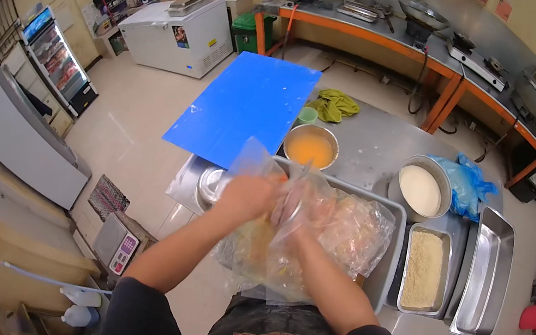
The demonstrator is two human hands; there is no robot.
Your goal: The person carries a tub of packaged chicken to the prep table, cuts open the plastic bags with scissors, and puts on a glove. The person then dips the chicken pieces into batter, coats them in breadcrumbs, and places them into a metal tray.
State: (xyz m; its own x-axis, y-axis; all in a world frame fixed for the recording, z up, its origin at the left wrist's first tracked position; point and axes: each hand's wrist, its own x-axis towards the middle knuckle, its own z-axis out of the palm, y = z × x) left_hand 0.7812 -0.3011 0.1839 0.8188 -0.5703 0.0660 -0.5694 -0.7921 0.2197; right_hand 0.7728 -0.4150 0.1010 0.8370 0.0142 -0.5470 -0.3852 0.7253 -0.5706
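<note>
My left hand [253, 194] pinches clear plastic film [254, 157] above a grey plastic tub [397, 244]. Just beside it, my right hand [289, 204] is covered by a clear plastic bag [278, 261], and its fingers are blurred through the film. More clear bags [362, 230] with pale orange, moist-looking food in them lie in the tub. Beyond the tub stands a metal bowl of orange liquid [311, 147]. A large blue board [252, 105] lies to its left, overhanging the steel table [366, 142].
At right stand a pot of white contents [420, 189], a steel pan of pale crumbs [424, 270], an empty steel pan [483, 281] and a blue plastic bag [466, 186]. A green cloth [335, 106] and green cup [307, 116] sit behind the bowl. A scale [117, 243] is at lower left.
</note>
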